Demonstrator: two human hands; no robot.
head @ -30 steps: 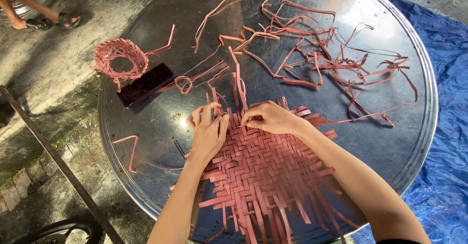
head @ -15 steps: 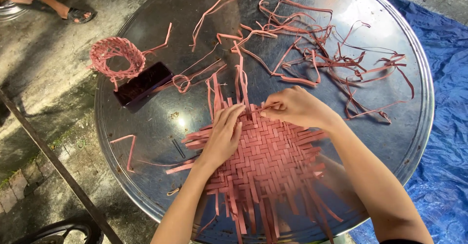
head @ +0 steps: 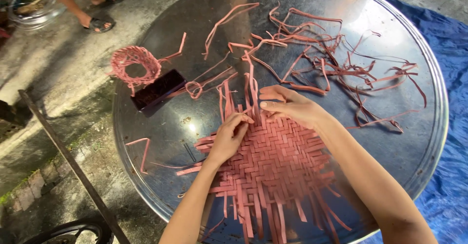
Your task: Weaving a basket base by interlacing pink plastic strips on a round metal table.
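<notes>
Both hands work the far edge of a flat pink woven strip mat (head: 273, 166) lying on a round shiny metal tray (head: 419, 141). Left hand (head: 228, 139) pinches an upright strip; right hand (head: 292, 107) presses flat, fingers together, just beside it. Loose pink strips (head: 331, 63) lie beyond.

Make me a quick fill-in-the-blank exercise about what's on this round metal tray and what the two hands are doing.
1. Both hands, the left hand and the right hand, rest on a woven mat of ____ strips.
2. The tray that bears the mat is ____ in shape.
3. The dark phone lies beside a small coiled ____ of the same strips.
4. A ____ tarp lies under the tray.

Missing words: pink; round; ring; blue
</notes>
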